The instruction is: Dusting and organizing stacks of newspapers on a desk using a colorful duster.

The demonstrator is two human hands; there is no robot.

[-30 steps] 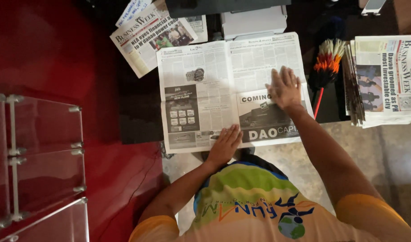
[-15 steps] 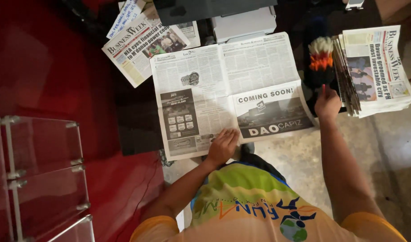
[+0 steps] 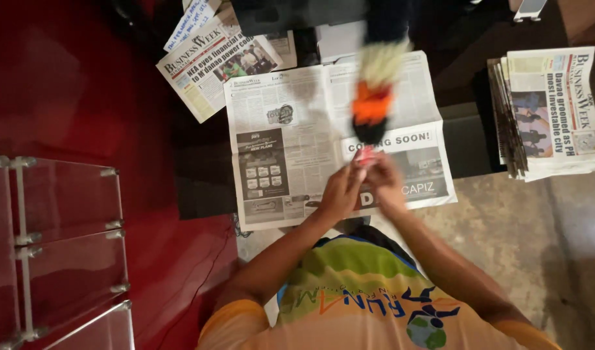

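Lifted from beside the stack since half a second ago, the feather duster (image 3: 374, 97) now hangs blurred over the open newspaper (image 3: 291, 149) on the dark table (image 3: 463, 139). Your right hand (image 3: 385, 181) and left hand (image 3: 341, 188) meet at its red handle, fingers closed around it. Stacked newspapers (image 3: 557, 110) lie well apart, at right.
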